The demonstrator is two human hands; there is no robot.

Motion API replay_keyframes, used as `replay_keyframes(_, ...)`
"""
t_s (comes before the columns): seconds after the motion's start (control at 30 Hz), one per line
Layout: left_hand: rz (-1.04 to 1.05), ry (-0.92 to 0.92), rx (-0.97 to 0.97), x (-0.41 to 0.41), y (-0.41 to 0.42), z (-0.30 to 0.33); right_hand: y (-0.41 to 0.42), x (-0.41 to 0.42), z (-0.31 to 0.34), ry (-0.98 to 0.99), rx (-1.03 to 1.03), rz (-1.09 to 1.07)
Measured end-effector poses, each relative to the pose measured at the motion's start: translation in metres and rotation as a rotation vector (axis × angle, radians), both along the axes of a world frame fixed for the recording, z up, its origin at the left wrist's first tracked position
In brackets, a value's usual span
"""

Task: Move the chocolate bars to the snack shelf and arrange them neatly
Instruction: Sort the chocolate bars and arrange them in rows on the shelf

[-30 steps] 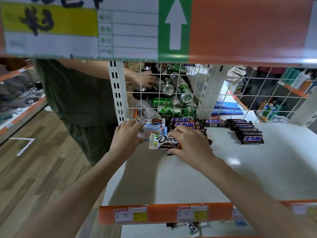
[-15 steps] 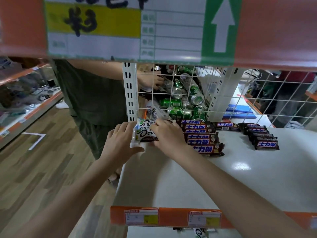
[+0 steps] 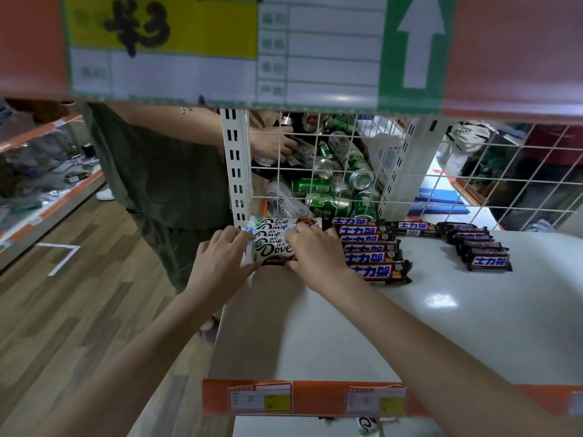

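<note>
Several Dove chocolate bars (image 3: 275, 235) lie stacked in a row at the back left corner of the white shelf (image 3: 410, 335). My left hand (image 3: 219, 263) holds the left end of the front Dove bar, fingers curled over it. My right hand (image 3: 315, 252) grips the right end of the same stack. Right beside it lies a row of several dark Snickers bars (image 3: 372, 247). One single Snickers bar (image 3: 413, 228) and a second short row of Snickers bars (image 3: 479, 250) lie further right.
A wire mesh back panel (image 3: 347, 171) closes the shelf; behind it lie green drink cans (image 3: 328, 200) and another person's hand (image 3: 271, 146). That person in dark green (image 3: 157, 171) stands left. An orange shelf edge with price tags (image 3: 315, 398) runs along the front.
Both hands carried the Dove bars back and left into the shelf corner and now press them together against the Snickers row. The camera view shifted leftward and closer.
</note>
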State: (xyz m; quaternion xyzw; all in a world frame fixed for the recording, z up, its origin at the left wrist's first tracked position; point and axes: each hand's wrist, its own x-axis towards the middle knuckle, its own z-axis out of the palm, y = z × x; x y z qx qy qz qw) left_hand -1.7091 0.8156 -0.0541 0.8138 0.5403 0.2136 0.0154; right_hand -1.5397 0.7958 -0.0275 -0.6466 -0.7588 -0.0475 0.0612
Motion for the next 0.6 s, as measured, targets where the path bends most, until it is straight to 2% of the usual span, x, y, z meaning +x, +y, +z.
replay_keyframes(0.3, -0.029, 0.028, 0.014, 0.006, -0.003, 0.004, -0.012, 0.004, 0.003, 0.021, 0.072, 0.025)
replay_keyframes(0.6, -0.057, 0.044, 0.002, 0.034, -0.019, 0.016, -0.040, 0.031, 0.011, 0.047, 0.072, -0.054)
